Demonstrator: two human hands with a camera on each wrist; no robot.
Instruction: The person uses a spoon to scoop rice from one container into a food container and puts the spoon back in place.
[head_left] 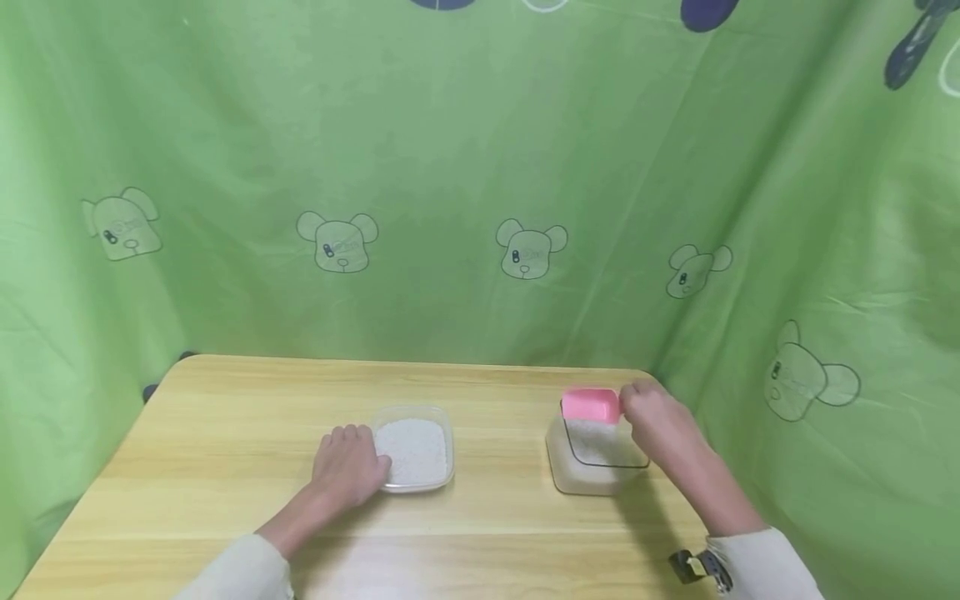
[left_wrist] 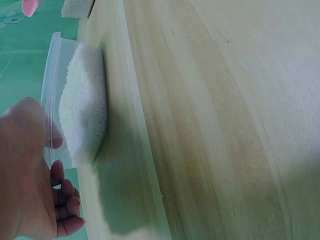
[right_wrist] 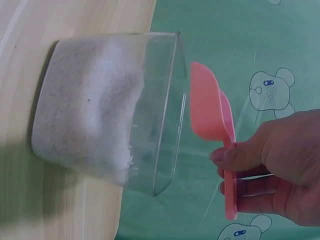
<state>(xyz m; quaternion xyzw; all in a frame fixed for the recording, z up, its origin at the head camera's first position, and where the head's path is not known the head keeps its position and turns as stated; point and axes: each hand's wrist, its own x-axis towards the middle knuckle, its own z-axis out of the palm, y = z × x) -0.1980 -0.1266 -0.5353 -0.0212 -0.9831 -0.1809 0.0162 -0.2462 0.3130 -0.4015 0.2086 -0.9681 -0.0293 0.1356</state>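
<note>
My right hand (head_left: 656,417) grips the handle of a pink scoop (head_left: 591,406), its thumb laid along the handle. The scoop hangs just above the mouth of a clear, dark-rimmed container (head_left: 592,479), and its bare pink inside shows. White rice-like grains (right_wrist: 95,105) fill much of that container, heaped unevenly. On the left, a shallow clear plastic box (head_left: 450,454) holds more white grains (head_left: 411,450). My left hand (head_left: 351,462) holds this box at its left near side, thumb at the rim (left_wrist: 48,85) and the other fingers curled beside the wall.
Both containers stand on a light wood-grain table (head_left: 247,433), with bare tabletop between them. A green curtain (head_left: 435,150) printed with bear heads hangs behind the table and along its sides. The deep container stands near the table's right edge.
</note>
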